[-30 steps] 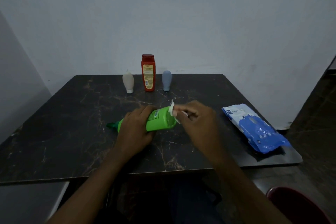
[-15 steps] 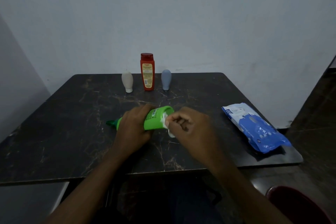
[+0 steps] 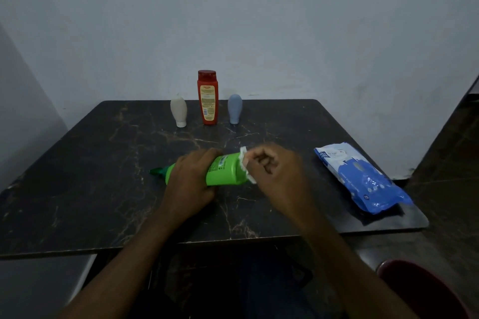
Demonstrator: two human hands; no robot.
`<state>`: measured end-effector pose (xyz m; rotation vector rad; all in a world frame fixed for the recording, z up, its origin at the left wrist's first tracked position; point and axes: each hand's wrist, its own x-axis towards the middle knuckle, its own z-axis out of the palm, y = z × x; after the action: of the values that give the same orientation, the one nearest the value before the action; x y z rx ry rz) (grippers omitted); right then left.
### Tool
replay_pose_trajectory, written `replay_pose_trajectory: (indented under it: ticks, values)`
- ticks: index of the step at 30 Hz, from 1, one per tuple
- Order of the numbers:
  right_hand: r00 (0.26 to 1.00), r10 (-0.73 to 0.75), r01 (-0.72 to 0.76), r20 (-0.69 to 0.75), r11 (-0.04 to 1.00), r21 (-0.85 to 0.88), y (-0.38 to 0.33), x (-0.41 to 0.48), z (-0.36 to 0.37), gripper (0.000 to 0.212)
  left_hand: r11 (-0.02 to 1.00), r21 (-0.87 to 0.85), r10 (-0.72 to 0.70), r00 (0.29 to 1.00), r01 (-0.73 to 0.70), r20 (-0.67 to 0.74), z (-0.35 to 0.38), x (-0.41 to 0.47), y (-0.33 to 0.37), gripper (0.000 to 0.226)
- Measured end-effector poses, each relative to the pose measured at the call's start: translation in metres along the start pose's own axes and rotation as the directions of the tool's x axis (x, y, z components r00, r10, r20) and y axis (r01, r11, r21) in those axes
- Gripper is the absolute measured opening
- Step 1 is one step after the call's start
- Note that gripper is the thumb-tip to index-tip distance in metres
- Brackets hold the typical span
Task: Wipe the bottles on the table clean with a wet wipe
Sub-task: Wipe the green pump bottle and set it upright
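Your left hand (image 3: 190,180) wraps the green bottle (image 3: 225,169) lying sideways; your right hand (image 3: 274,171), fingers curled, pinches the wet wipe (image 3: 245,167) against its base.

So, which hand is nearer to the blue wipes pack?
Right. The right hand holds a wipe at the base of the green bottle, with the pack lying apart on its right. The left hand grips the bottle's middle, farther from the pack.

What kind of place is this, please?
Likely a plain indoor room, perhaps at home. A dark marble-patterned table stands by a bare pale wall, and on it are a red bottle and a blue pack of wet wipes.
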<state>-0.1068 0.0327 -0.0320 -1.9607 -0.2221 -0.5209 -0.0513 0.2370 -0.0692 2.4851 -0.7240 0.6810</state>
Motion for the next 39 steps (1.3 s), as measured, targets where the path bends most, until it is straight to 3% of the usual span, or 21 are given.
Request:
replay_pose_trajectory:
  ticks: [3, 8, 12, 15, 19, 22, 25, 30, 33, 39]
  values:
    - [0.998, 0.026, -0.028, -0.049, 0.999, -0.031, 0.010, -0.001, -0.001, 0.003, 1.000, -0.012, -0.006, 1.000, 0.006, -0.004, -0.001, 0.000, 0.002, 0.064]
    - [0.996, -0.042, 0.039, 0.081, 0.998, 0.048, -0.002, -0.018, 0.000, 0.004, 1.000, -0.004, 0.002, 1.000, -0.002, 0.003, 0.003, 0.000, 0.003, 0.067]
    - [1.000, -0.019, 0.019, -0.006, 1.000, -0.003, 0.004, 0.000, -0.005, 0.005, 1.000, -0.008, 0.000, 1.000, 0.000, 0.004, 0.003, 0.001, 0.003, 0.065]
    - [1.000, 0.008, -0.007, 0.018, 0.999, -0.047, 0.008, -0.015, -0.006, 0.003, 0.999, 0.018, 0.026, 1.000, -0.026, 0.016, 0.003, 0.000, 0.004, 0.067]
    - [0.993, -0.026, 0.011, 0.116, 0.992, 0.127, -0.002, -0.021, 0.000, 0.004, 0.999, 0.031, 0.016, 1.000, -0.017, 0.025, 0.004, -0.001, 0.002, 0.071]
    - [0.999, -0.026, 0.024, 0.019, 0.994, 0.105, 0.004, -0.004, 0.002, 0.012, 1.000, 0.014, 0.022, 0.999, -0.023, 0.029, 0.004, -0.001, 0.002, 0.068]
    - [0.992, -0.126, 0.126, -0.012, 0.991, 0.044, 0.014, 0.004, 0.001, 0.020, 1.000, 0.019, 0.022, 0.999, -0.023, 0.036, 0.004, -0.002, 0.002, 0.069]
    - [0.910, -0.379, 0.400, 0.169, 0.909, -0.115, 0.014, -0.015, 0.002, 0.028, 1.000, -0.004, 0.013, 1.000, -0.013, 0.026, 0.005, -0.002, -0.001, 0.066]
    - [0.865, -0.470, 0.491, 0.174, 0.864, -0.111, 0.020, -0.013, 0.001, 0.029, 1.000, -0.021, 0.014, 1.000, -0.014, 0.022, 0.004, -0.001, -0.002, 0.064]
    - [0.950, -0.310, 0.311, 0.032, 0.950, -0.037, 0.023, 0.014, -0.003, 0.022, 1.000, 0.021, 0.021, 0.998, -0.022, 0.056, 0.002, 0.000, 0.001, 0.068]
